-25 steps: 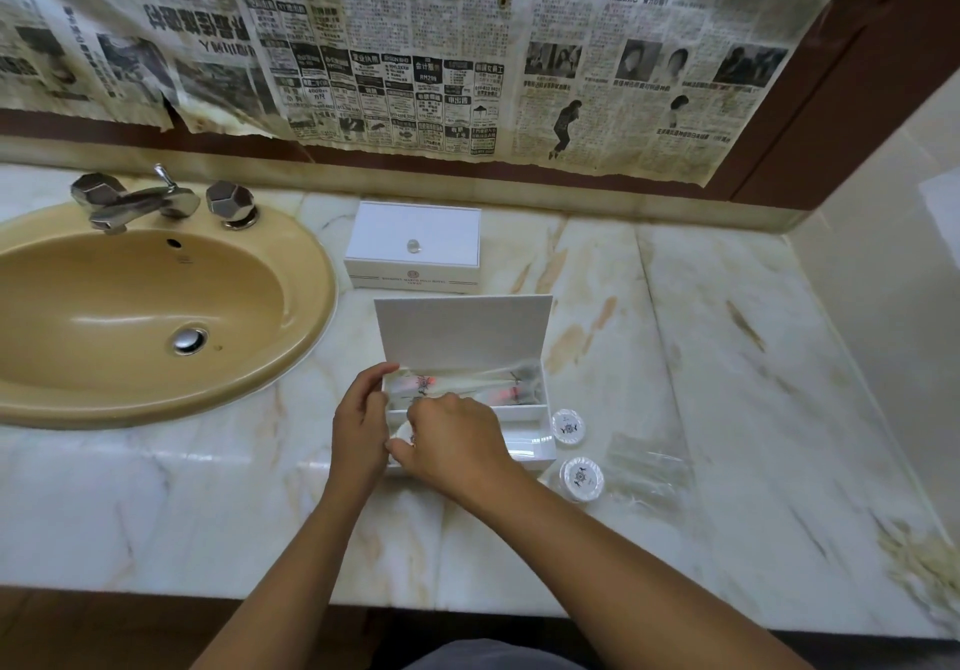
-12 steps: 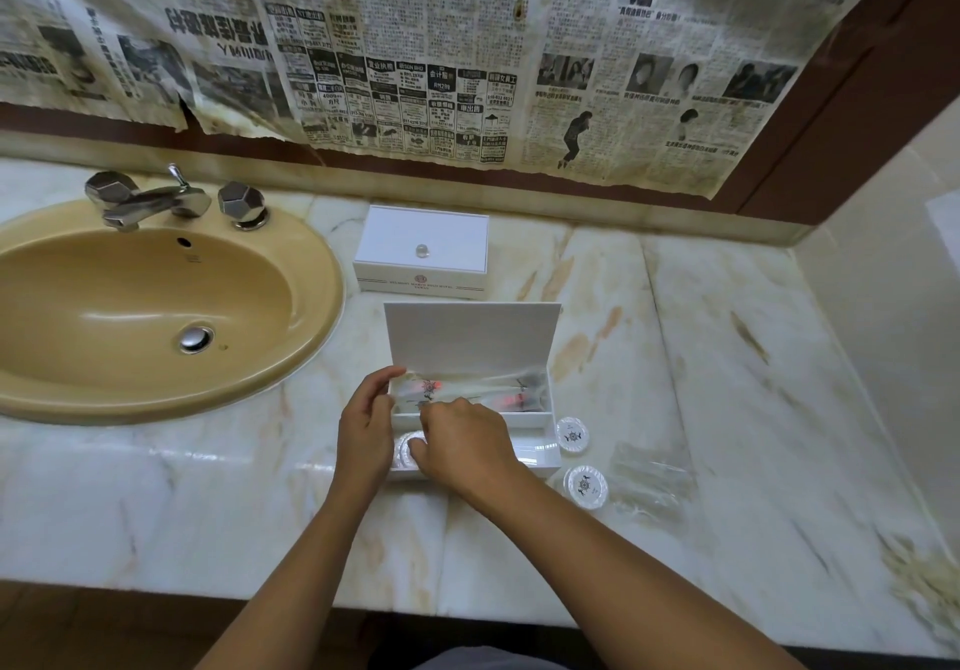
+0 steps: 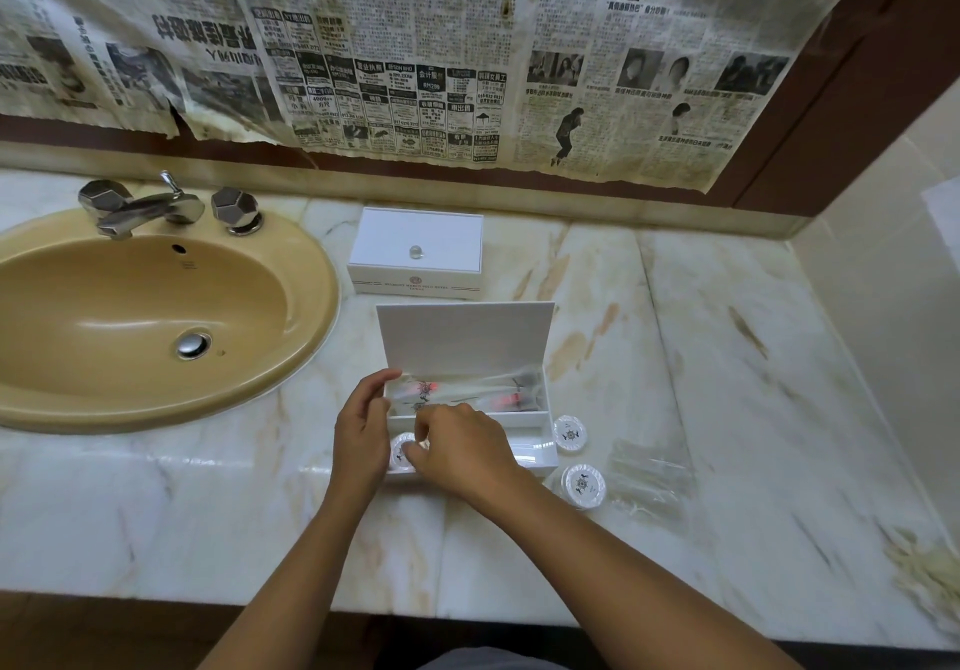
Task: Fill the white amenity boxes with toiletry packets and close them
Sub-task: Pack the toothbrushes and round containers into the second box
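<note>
1. Fingers of the left hand curl loosely around the left end of the open white box, thumb-side up against its wall; they touch it without clamping anything.
2. Right hand lies over the front compartment with its fingertips pinched on a round packet at the left end; how firm the pinch is cannot be told, since the knuckles cover most of it.
3. Most of the front compartment is hidden under that hand.
4. At mid-counter the open box sits with its lid standing upright at the back; the rear compartment holds long clear packets with red marks, their contents too blurred to name.
5. Behind it stands a closed white box with a small knob on top.
6. Far left, a tan sink with a chrome tap is cut off by the frame edge.
7. Just right of the open box lie two more round packets on the marble counter.
8. Beside them lies crumpled clear wrapping, hard to make out against the marble.
9. Newspaper sheets cover the wall above.
</note>
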Tool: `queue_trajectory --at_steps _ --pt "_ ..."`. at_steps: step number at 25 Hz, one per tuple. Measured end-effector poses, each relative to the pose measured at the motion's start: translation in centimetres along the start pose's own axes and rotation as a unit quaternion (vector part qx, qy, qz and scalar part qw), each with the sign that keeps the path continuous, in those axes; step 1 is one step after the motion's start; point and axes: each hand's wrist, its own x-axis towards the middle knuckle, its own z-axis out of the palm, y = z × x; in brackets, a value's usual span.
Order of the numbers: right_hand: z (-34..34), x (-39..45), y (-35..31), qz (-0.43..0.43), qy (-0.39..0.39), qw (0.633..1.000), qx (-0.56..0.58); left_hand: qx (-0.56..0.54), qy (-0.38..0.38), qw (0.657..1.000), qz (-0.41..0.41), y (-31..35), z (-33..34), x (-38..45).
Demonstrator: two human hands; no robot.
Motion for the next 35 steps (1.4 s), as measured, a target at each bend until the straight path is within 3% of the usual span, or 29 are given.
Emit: queue_trajectory --at_steps 5,10,12,18,21,29,33,35 --pt "-3.1 -1.0 2.9 0.045 0.112 0.983 0.138 -0.002 0.002 1.0 -0.008 0.3 0.1 0.0" --pt "-4.8 -1.8 8.4 0.13 0.218 0.949 0.186 0.009 0.002 1.0 -0.016 0.3 0.2 -0.1" --pt "-4.6 -2.1 10.5 0.155 0.219 0.95 0.159 0.013 0.005 1.0 -0.017 0.4 0.3 -0.1" --pt "-2.3 -2.2 13.8 0.212 0.099 0.97 0.072 0.027 0.01 0.999 -0.02 0.5 0.3 -0.1" --pt "-2.0 -2.3 13.8 0.212 0.08 0.973 0.052 0.028 0.01 0.999 -0.024 0.5 0.3 -0.2" --pt "-3.0 -2.1 13.4 0.206 0.145 0.964 0.089 0.024 0.005 1.0 -0.018 0.9 0.3 -0.4" --pt "-5.7 -2.3 10.5 0.169 0.223 0.955 0.097 0.013 0.009 1.0 -0.023 0.9 0.3 -0.3" --pt "-6.7 -2.5 7.8 0.138 0.225 0.959 0.107 0.007 0.008 1.0 -0.022 0.9 0.3 -0.3"
